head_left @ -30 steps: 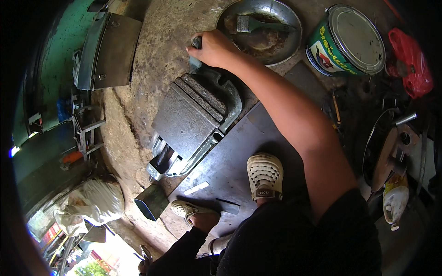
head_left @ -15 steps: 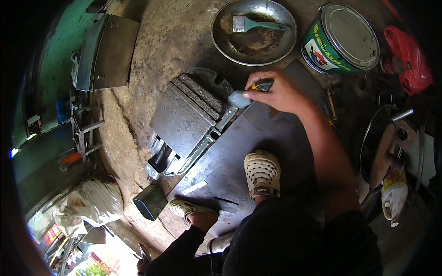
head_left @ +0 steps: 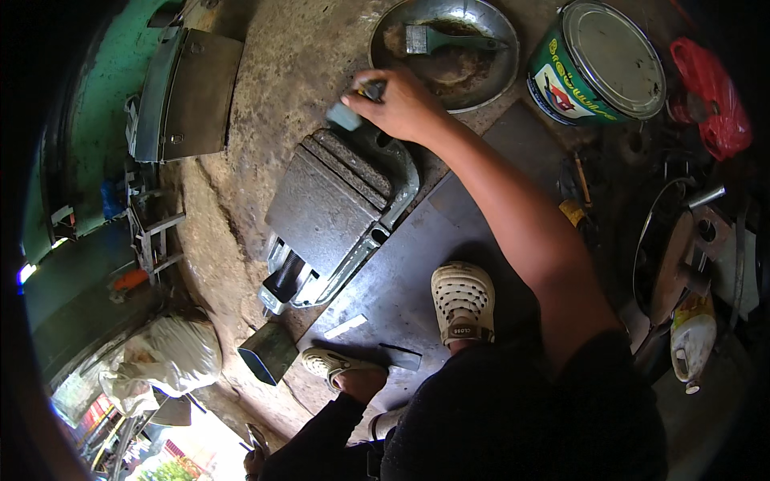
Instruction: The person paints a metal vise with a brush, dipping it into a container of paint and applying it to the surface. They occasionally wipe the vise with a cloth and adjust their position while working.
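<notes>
My right hand (head_left: 395,103) is closed around a brush (head_left: 345,117) with a black and yellow handle and a flat, pale grey end. It is over the far end of a heavy grey bench vise (head_left: 325,208), which lies on the floor. Whether the brush touches the metal, I cannot tell. At the lower left edge, next to my dark trouser leg, a small skin-coloured patch shows that may be my left hand (head_left: 255,462); its fingers are too small and dark to read.
Beyond the vise stands a round metal basin (head_left: 507,74) holding a green-handled paintbrush (head_left: 449,40). A green tin (head_left: 553,80) and red plastic bag (head_left: 716,120) are at the far right, a white bottle (head_left: 695,345) nearer. A square tube (head_left: 269,353) lies by my left shoe (head_left: 337,365).
My right hand has moved left and away from me with the brush, from the vise's right side to its far end. The view has shifted slightly.
</notes>
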A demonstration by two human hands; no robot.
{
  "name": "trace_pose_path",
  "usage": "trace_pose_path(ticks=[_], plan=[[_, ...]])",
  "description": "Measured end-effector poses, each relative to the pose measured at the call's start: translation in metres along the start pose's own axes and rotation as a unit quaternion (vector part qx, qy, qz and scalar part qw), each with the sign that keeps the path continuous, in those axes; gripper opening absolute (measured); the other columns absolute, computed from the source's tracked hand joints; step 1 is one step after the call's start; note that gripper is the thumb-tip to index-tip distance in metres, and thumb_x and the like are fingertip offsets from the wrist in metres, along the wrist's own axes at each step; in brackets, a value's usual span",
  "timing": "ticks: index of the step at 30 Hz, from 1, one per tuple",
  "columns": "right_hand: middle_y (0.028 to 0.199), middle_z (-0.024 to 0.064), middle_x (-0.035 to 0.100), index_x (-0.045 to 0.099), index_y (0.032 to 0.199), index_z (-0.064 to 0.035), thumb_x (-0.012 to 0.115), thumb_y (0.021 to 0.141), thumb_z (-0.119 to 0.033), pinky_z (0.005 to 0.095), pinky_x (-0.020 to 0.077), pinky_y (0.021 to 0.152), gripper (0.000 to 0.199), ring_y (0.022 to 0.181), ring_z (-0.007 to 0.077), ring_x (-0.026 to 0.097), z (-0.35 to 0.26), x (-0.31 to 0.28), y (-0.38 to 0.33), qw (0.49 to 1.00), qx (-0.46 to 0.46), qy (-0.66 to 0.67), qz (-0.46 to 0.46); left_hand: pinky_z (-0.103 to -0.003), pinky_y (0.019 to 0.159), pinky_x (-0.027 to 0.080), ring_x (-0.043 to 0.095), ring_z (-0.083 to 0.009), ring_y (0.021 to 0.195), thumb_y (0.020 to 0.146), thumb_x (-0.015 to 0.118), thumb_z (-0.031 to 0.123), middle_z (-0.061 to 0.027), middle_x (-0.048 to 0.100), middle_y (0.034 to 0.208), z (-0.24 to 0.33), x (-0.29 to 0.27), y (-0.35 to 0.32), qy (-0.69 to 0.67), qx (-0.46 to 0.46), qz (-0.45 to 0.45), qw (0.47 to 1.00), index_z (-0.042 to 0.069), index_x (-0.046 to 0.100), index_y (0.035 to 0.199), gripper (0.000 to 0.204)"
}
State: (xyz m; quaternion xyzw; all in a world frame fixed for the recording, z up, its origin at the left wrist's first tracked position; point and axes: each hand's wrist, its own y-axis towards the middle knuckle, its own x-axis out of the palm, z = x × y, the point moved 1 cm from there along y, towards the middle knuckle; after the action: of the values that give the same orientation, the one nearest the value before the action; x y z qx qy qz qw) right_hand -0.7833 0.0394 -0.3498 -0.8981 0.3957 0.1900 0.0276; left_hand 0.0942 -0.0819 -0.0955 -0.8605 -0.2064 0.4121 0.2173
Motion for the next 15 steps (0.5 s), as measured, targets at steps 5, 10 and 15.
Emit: trace_pose_path(ticks=[5, 10, 15], plan=[[0.078, 0.0161, 0.066, 0.068, 0.09, -0.0076, 0.072, 0.083, -0.039, 0.0361, 0.0494, 0.073, 0.032, 0.076, 0.0257, 0.065, 0.011, -0.033, -0.049, 0.999, 0.04, 0.011, -0.023, -0.048, 0.07, 0.05, 0.064, -0.0358, 0.083, 0.089, 0.056, 0.053, -0.0217, 0.066, 0.086, -0.008, 0.008, -0.003, 0.068, 0.054, 0.038, 0.995, 0.0, 0.065, 0.094, 0.053], [0.083, 0.0214, 0.067, 0.068, 0.099, -0.008, 0.071, 0.082, -0.039, 0.039, 0.0512, 0.078, 0.036, 0.084, 0.0316, 0.068, -0.002, -0.074, -0.057, 0.983, 0.083, -0.065, -0.149, -0.048, 0.079, 0.05, 0.064, -0.0392, 0.095, 0.091, 0.05, 0.059, -0.0249, 0.067, 0.101, -0.004, -0.008, 0.001, -0.014, -0.077, -0.104, 0.991, 0.0, 0.065, 0.103, 0.062], [0.076, 0.0157, 0.065, 0.067, 0.095, -0.009, 0.068, 0.084, -0.042, 0.0391, 0.0495, 0.07, 0.035, 0.074, 0.0288, 0.065, -0.021, -0.052, -0.025, 0.987, 0.019, -0.083, -0.135, -0.048, 0.079, 0.05, 0.064, -0.0397, 0.095, 0.091, 0.05, 0.058, -0.0247, 0.067, 0.101, 0.011, -0.015, 0.004, -0.023, -0.046, -0.055, 0.997, 0.0, 0.065, 0.103, 0.061]])
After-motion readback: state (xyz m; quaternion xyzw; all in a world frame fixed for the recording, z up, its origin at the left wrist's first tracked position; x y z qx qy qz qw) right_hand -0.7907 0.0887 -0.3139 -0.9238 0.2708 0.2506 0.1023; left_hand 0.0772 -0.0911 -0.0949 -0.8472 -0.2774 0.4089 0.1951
